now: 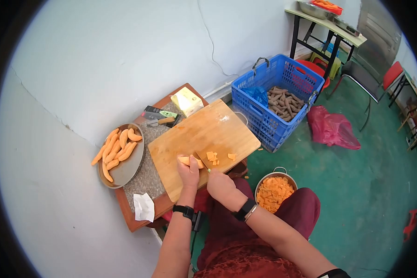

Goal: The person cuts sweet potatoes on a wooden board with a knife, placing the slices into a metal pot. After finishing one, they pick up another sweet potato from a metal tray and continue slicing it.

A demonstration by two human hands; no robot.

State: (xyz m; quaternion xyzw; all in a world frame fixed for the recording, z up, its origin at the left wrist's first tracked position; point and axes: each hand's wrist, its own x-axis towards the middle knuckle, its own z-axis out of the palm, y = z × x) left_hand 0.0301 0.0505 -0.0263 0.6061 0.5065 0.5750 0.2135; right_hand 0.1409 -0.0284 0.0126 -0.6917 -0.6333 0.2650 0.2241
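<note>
My left hand (188, 173) is closed around a peeled orange sweet potato (184, 160), pressing it on the wooden cutting board (194, 132). My right hand (221, 185) grips a knife (202, 158) whose blade stands on the board at the sweet potato's right end; most of the handle is hidden in the fist. Just right of the blade lie several cut orange chunks (212, 158), with another chunk (232, 156) a little apart. Left of the board, an oval metal tray (130, 170) bears several whole peeled sweet potatoes (120, 151).
Beneath the board is a small wood-edged table (126, 206) with a tissue (143, 207), a yellow packet (186, 101) and a wooden-handled tool (161, 121). A metal pot (257, 187) of cut pieces stands by my knee. A blue crate (259, 123) holds unpeeled roots, beside a pink bag (331, 126).
</note>
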